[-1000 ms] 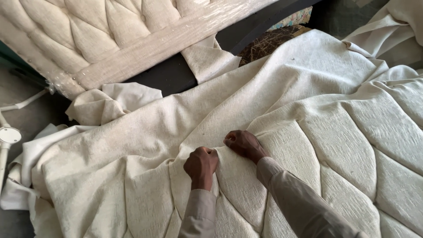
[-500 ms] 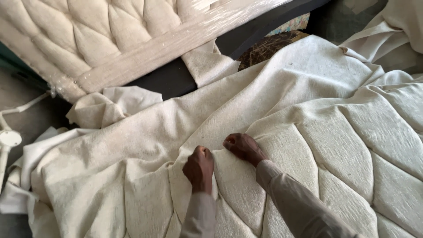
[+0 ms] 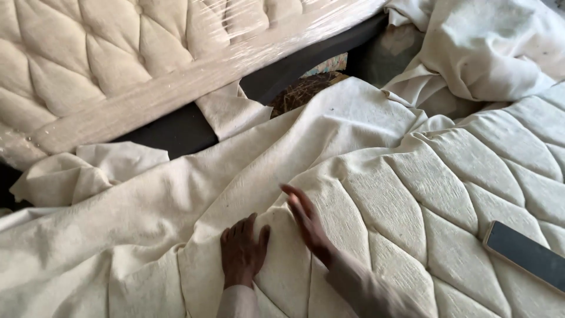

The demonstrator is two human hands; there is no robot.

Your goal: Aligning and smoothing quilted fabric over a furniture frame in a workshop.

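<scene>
A: How are the hands positioned?

B: The left hand [image 3: 243, 252] is laid flat, fingers spread, on the cream quilted fabric [image 3: 412, 194]. The right hand [image 3: 307, 222] is held open and edge-on just beside it; nothing is gripped.

A: Surface details?

B: Coarse weave, stitched curved panels, draped across the foreground. A dark flat phone [image 3: 525, 254] is seen lying on it, well apart.

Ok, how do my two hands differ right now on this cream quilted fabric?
The left hand lies flat, palm down, fingers spread on the quilted fabric; the right hand is turned on edge, fingers straight and together. The left hand sits lower in view, while the right hand reaches further up along the ridge of the fold. Both are open, hold nothing, and are at the same fold of fabric.
</scene>
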